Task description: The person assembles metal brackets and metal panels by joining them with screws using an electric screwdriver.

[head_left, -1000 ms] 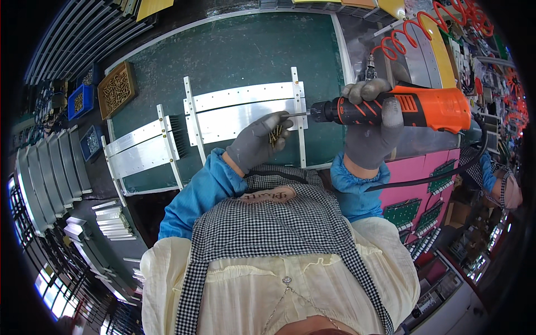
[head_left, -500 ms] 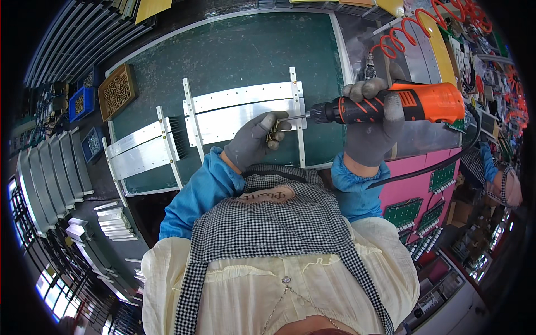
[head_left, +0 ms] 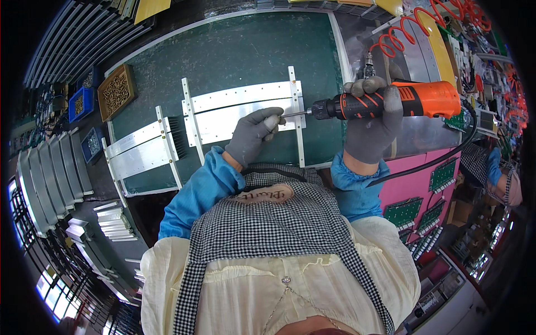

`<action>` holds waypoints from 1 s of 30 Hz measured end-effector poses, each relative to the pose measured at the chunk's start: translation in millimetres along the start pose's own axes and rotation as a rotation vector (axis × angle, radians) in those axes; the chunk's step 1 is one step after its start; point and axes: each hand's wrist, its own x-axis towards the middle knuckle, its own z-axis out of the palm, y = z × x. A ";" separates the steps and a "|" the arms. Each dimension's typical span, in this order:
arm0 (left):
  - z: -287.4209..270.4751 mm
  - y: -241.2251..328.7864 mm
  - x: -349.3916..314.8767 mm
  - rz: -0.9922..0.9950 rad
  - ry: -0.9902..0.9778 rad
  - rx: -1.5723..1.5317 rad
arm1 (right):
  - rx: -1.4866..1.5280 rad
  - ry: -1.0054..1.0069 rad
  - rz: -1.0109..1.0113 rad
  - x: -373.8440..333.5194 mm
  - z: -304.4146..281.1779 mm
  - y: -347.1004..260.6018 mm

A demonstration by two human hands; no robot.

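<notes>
My right hand [head_left: 373, 120], in a grey glove, is wrapped round an orange and black electric drill [head_left: 407, 102] held level. Its long thin bit [head_left: 296, 114] points left over the right end of a silver metal panel assembly [head_left: 240, 114]. My gloved left hand [head_left: 254, 137] is closed, thumb and fingertips pinched at the tip of the bit. The brass-coloured screws that showed in this hand earlier are hidden by the fingers. Two narrow crossbars, the right one [head_left: 296, 100] under the bit, lie across the panel on the green work table [head_left: 234, 50].
Left of the panel lies a smaller silver assembly [head_left: 139, 148]. A yellow bin of screws [head_left: 117, 92] and blue bins [head_left: 81, 104] stand at the table's left. A black cable [head_left: 430, 162] trails from the drill. Pink board [head_left: 413, 176] with green circuit boards lies right; a red coiled hose [head_left: 407, 30] hangs behind.
My left fingers have closed over the screws and met the bit's tip. The drill has shifted slightly left, and the panel has moved a touch left.
</notes>
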 end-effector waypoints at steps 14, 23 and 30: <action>35.3 -7.5 -2.6 -0.529 -0.102 0.490 | -0.210 -0.053 -0.233 6.5 10.6 18.7; 26.1 -40.5 6.4 -0.531 -0.137 0.328 | -0.466 -0.286 -0.086 5.4 21.2 29.6; -5.3 -18.9 -6.6 -0.551 -0.215 -0.196 | -0.414 -0.210 -0.093 12.0 27.8 26.5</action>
